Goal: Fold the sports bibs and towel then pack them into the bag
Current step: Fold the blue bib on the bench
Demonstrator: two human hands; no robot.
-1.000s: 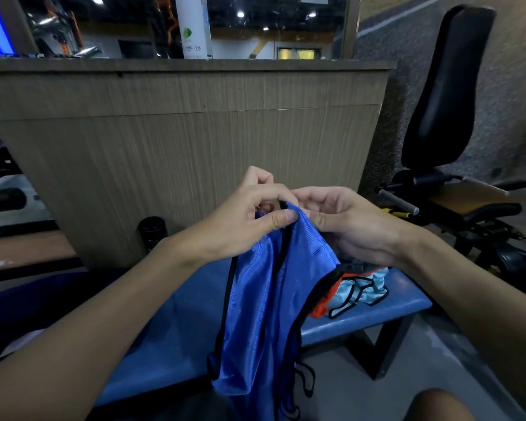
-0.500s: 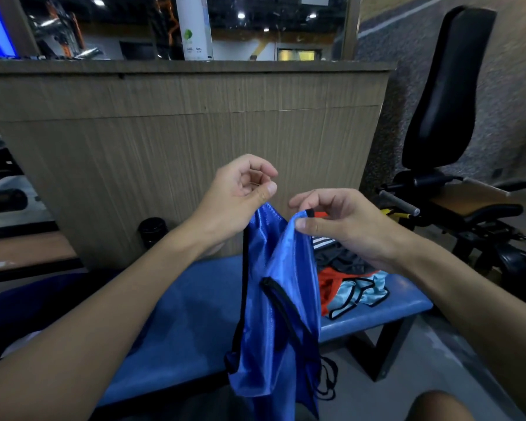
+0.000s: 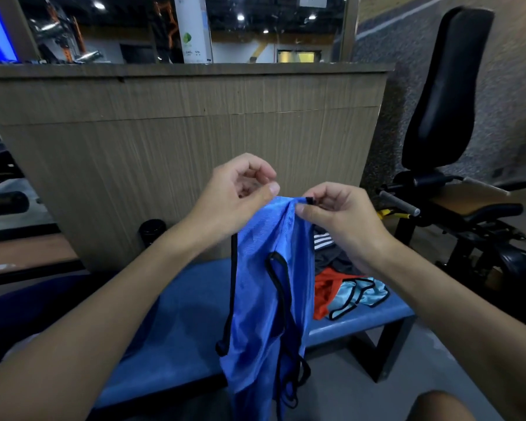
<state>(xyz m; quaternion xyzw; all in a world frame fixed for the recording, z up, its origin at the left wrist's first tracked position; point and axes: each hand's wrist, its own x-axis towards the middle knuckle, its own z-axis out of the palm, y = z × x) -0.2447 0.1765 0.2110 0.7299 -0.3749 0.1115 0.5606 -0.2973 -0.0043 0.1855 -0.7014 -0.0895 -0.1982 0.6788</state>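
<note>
1. Head view, the hands: the blue bib (image 3: 268, 299) is held up by its top edge between both hands. The left hand (image 3: 234, 189) is seen with its fingers curled in and its thumb laid against the upper left corner of the fabric, which is pinched there. The right hand (image 3: 340, 214) is curled too, and the upper right corner, with a bit of black trim, is pinched between its thumb and forefinger. The two hands are held near each other, not touching.

2. Head view, the task's things: the blue bib hangs straight down from the hands in front of the blue bench (image 3: 179, 299), its black-edged straps and loops dangling below the bench's front edge. On the right end of the bench, behind the hanging bib, an orange bib (image 3: 324, 290) and a light blue bib (image 3: 359, 294) are piled unfolded, touching each other. Just behind them a dark item with white stripes (image 3: 328, 247) is lying; what it is cannot be told.

3. Head view, the surroundings: a wooden partition (image 3: 195, 141) is seen behind the bench, with a black cylinder (image 3: 152, 230) at its foot. An exercise machine (image 3: 444, 101) with a black padded back stands to the right.
</note>
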